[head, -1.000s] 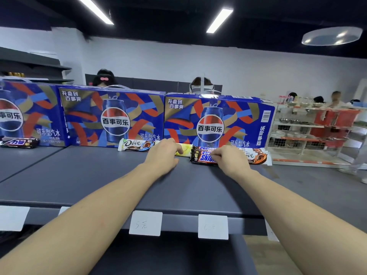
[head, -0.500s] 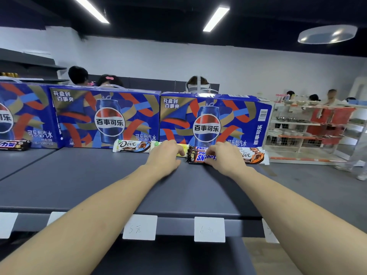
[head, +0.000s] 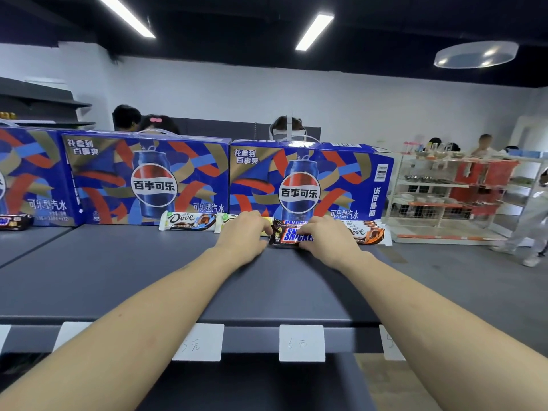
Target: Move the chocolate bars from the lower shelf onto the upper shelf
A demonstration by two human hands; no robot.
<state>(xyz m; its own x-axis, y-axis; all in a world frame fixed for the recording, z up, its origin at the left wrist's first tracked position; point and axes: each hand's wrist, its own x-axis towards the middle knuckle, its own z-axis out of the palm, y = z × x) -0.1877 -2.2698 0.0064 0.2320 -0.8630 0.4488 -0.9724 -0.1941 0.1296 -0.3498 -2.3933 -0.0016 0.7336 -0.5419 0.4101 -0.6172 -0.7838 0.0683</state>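
Chocolate bars lie in a row on the dark upper shelf (head: 133,271) against blue Pepsi boxes. A white Dove bar (head: 188,221) is at the left. My left hand (head: 241,235) rests over a pale green and yellow bar (head: 226,219), its fingertips at the bar's right end. My right hand (head: 326,238) holds the right end of a brown Snickers bar (head: 292,235), which lies on another Snickers bar (head: 293,223). A white and orange Dove bar (head: 369,232) lies right of that hand. The lower shelf (head: 252,387) shows dark below, with no bars visible.
Blue Pepsi boxes (head: 148,179) line the back of the shelf. Another Snickers bar (head: 13,222) lies far left. White price tags (head: 301,342) hang on the shelf's front edge. People stand behind the boxes. A wire rack (head: 456,191) stands at the right.
Both hands stay on the bars. The Snickers bar has shifted slightly left and toward me, closer to my left hand. The camera has drifted a little right.
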